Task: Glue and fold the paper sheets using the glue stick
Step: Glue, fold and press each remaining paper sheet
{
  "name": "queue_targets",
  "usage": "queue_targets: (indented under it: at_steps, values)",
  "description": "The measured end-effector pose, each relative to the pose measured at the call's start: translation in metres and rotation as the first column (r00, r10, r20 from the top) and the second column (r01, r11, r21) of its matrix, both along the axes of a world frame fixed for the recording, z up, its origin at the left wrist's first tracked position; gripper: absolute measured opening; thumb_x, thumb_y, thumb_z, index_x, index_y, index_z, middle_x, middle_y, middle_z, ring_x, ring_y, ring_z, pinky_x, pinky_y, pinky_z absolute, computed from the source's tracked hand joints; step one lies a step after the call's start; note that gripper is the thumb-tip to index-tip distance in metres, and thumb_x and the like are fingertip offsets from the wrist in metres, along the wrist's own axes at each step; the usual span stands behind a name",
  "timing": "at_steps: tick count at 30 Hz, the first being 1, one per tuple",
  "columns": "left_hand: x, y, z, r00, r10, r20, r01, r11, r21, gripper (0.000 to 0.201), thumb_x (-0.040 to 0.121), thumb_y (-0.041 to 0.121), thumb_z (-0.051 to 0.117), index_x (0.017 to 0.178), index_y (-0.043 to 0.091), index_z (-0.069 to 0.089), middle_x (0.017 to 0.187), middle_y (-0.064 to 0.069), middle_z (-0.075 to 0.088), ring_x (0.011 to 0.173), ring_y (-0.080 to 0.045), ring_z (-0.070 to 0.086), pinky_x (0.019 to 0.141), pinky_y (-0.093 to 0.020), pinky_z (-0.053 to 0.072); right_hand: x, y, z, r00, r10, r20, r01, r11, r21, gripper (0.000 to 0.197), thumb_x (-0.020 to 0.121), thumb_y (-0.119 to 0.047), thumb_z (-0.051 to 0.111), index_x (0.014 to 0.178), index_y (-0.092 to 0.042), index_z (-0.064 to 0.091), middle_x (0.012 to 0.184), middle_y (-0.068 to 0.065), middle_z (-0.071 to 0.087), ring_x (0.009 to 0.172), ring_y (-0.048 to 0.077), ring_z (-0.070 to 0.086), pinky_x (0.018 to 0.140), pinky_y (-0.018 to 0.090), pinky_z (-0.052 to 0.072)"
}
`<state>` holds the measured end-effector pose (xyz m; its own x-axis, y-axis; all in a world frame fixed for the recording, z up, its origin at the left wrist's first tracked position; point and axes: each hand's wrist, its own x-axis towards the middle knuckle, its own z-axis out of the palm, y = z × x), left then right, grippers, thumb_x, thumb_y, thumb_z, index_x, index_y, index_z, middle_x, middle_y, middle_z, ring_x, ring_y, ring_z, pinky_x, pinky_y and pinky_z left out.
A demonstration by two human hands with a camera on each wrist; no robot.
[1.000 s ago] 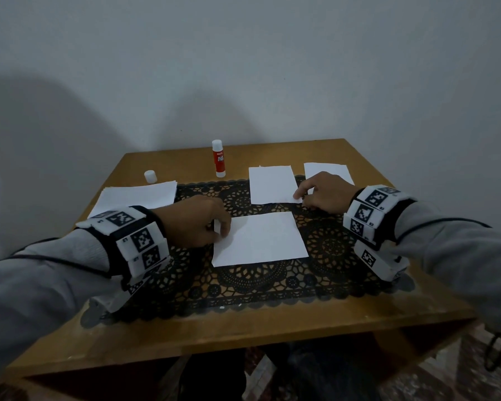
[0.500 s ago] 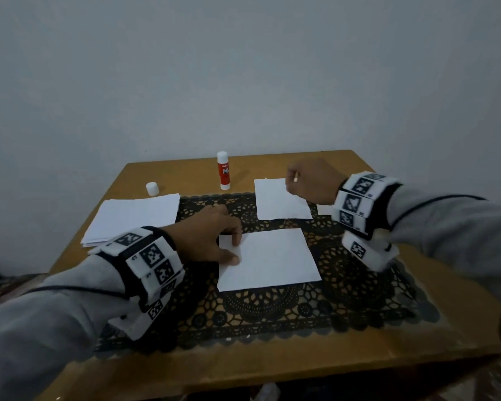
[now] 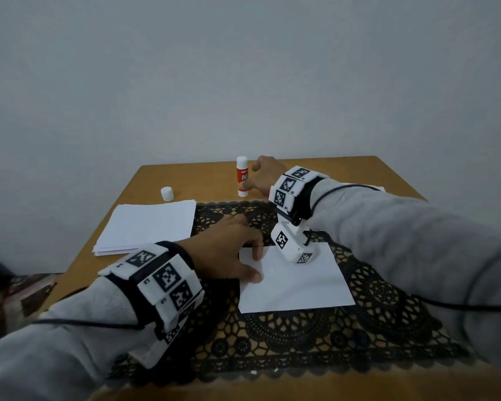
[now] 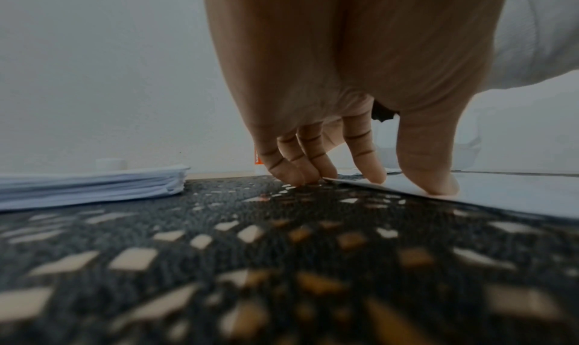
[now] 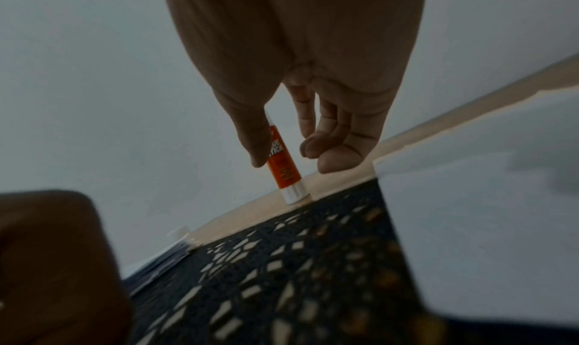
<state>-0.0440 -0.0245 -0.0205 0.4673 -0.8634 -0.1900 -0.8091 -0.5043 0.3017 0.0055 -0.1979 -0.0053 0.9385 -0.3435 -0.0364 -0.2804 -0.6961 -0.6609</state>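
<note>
An orange and white glue stick [image 3: 242,177] stands upright on the bare wood at the back of the table. My right hand [image 3: 250,177] reaches around it, thumb on one side and fingers on the other, spread and not closed on it. In the right wrist view the glue stick [image 5: 283,169] shows between thumb and fingers with a gap. My left hand [image 3: 256,266] presses the left edge of a white sheet [image 3: 295,282] lying on the black lace mat [image 3: 272,337]. The thumb and one finger [image 4: 376,174] rest on that sheet.
A stack of white paper [image 3: 148,227] lies at the left. A small white cap [image 3: 167,194] stands behind it. Another sheet's edge [image 3: 373,188] shows behind my right forearm, which hides the rest. The wooden table [image 3: 185,175] meets a plain wall at the back.
My right hand has left the far sheets and moved left to the glue stick, fingers spreading around it. My left hand has stayed on the near sheet's edge.
</note>
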Motion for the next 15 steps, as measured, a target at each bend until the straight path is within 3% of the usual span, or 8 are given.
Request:
queue_targets:
  at_steps: [4, 7, 9, 12, 15]
  values:
    - [0.000, 0.000, -0.001, 1.000, -0.017, 0.014, 0.018, 1.000, -0.012, 0.029, 0.076, 0.044, 0.074, 0.094, 0.032, 0.055, 0.100, 0.007, 0.038, 0.105, -0.016, 0.035, 0.086, -0.031, 0.035, 0.009, 0.004, -0.002, 1.000, 0.020, -0.005, -0.020, 0.996, 0.087, 0.050, 0.081, -0.025, 0.076, 0.124, -0.008, 0.057, 0.103, 0.009, 0.065, 0.092, 0.027, 0.062, 0.093, 0.047, 0.052]
    - [0.000, 0.000, -0.001, 0.999, -0.023, 0.030, 0.023, 1.000, -0.012, 0.030, 0.077, 0.044, 0.074, 0.096, 0.030, 0.056, 0.105, 0.004, 0.041, 0.106, -0.018, 0.036, 0.090, -0.033, 0.036, 0.012, 0.008, -0.004, 1.000, 0.012, 0.001, -0.012, 0.991, 0.134, 0.043, 0.082, -0.020, 0.075, 0.120, -0.007, 0.061, 0.095, 0.008, 0.065, 0.089, 0.028, 0.063, 0.093, 0.048, 0.052]
    - [0.001, 0.000, -0.002, 0.999, -0.024, 0.032, 0.024, 1.000, -0.019, 0.030, 0.076, 0.044, 0.074, 0.095, 0.030, 0.056, 0.106, 0.004, 0.041, 0.107, -0.018, 0.036, 0.092, -0.033, 0.036, 0.013, 0.008, -0.005, 1.000, 0.013, 0.006, -0.013, 0.992, 0.128, 0.040, 0.083, -0.021, 0.075, 0.118, -0.008, 0.062, 0.095, 0.007, 0.065, 0.088, 0.026, 0.062, 0.092, 0.044, 0.052]
    - [0.001, 0.000, -0.002, 0.999, -0.022, 0.037, 0.022, 1.000, -0.013, 0.029, 0.077, 0.044, 0.074, 0.095, 0.031, 0.055, 0.105, 0.005, 0.040, 0.106, -0.017, 0.036, 0.090, -0.032, 0.036, 0.008, 0.007, -0.003, 0.998, 0.011, 0.065, -0.016, 0.997, 0.076, 0.035, 0.083, -0.024, 0.074, 0.114, -0.010, 0.065, 0.097, 0.004, 0.065, 0.083, 0.019, 0.060, 0.078, 0.031, 0.048]
    - [-0.001, 0.000, 0.000, 0.998, -0.031, 0.062, 0.031, 0.999, 0.011, 0.030, 0.078, 0.044, 0.072, 0.098, 0.029, 0.056, 0.104, 0.004, 0.039, 0.105, -0.016, 0.036, 0.085, -0.029, 0.033, -0.007, 0.005, 0.006, 0.994, 0.012, 0.110, -0.012, 1.000, 0.001, 0.029, 0.083, -0.025, 0.071, 0.105, -0.008, 0.067, 0.094, 0.006, 0.069, 0.083, 0.022, 0.065, 0.074, 0.032, 0.052]
